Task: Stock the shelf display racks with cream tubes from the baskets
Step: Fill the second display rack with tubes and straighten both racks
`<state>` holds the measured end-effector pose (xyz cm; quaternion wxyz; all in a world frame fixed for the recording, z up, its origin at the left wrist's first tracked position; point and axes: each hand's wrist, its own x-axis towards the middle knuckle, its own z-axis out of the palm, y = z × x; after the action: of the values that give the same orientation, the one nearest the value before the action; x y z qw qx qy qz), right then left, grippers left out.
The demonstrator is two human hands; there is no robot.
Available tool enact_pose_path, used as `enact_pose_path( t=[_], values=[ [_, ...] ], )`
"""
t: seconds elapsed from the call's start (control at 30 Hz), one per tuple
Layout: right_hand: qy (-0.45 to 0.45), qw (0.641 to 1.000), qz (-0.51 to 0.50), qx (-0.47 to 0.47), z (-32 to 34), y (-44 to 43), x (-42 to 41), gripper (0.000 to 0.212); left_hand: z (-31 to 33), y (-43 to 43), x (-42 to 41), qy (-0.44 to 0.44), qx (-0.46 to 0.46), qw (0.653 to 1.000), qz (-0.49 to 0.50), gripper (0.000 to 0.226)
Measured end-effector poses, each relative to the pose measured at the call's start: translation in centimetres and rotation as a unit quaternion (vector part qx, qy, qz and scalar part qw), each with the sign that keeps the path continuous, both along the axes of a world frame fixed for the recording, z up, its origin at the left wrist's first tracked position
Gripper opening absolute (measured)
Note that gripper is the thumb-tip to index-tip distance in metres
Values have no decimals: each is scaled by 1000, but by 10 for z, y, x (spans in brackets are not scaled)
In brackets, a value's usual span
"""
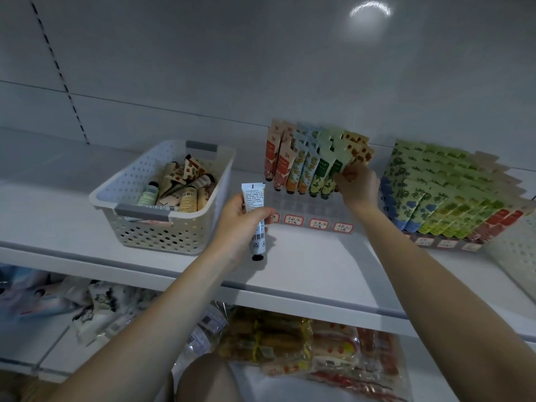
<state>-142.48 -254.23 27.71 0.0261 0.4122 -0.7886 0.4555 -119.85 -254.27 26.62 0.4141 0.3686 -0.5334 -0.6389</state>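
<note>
Left hand [240,219] grips a smooth white tube [255,219], black cap down. Right hand [358,185] pinches a tube in the clear rack [313,208]. Perforated plastic basket [162,224] beside.

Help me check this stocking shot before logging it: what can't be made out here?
Head view:
- White tube in the left hand: print too small.
- Price labels: blurred.
- Right hand: own fingers hide whether it grips a tube at the rack.
- Second basket: cut off by right edge.
</note>
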Motion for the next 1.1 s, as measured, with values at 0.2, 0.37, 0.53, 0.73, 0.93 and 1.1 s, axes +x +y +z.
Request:
enact_pose_path(
  t=[0.2, 0.37, 0.53, 0.73, 0.93, 1.1],
  values=[
    [22, 1000, 4, 22, 5, 1, 5, 18, -2, 0, 0, 0, -2, 1000, 0, 22],
    [18, 1000, 4, 23, 6, 1, 5, 18, -1, 2, 0, 3, 4, 1000, -4, 21],
    [16, 999, 5, 32, 7, 2, 6, 18, 1, 5, 0, 8, -4, 1000, 0, 22],
    [14, 999, 6, 34, 8, 2, 7, 18, -1, 7, 1, 9, -2, 1000, -5, 24],
    [10, 999, 5, 48, 9, 2, 7, 21, 0, 7, 4, 13, -3, 1000, -4, 23],
    [-6, 998, 20, 56, 11, 6, 5, 17, 3, 9, 7, 10, -7, 1000, -5, 21]
  ],
)
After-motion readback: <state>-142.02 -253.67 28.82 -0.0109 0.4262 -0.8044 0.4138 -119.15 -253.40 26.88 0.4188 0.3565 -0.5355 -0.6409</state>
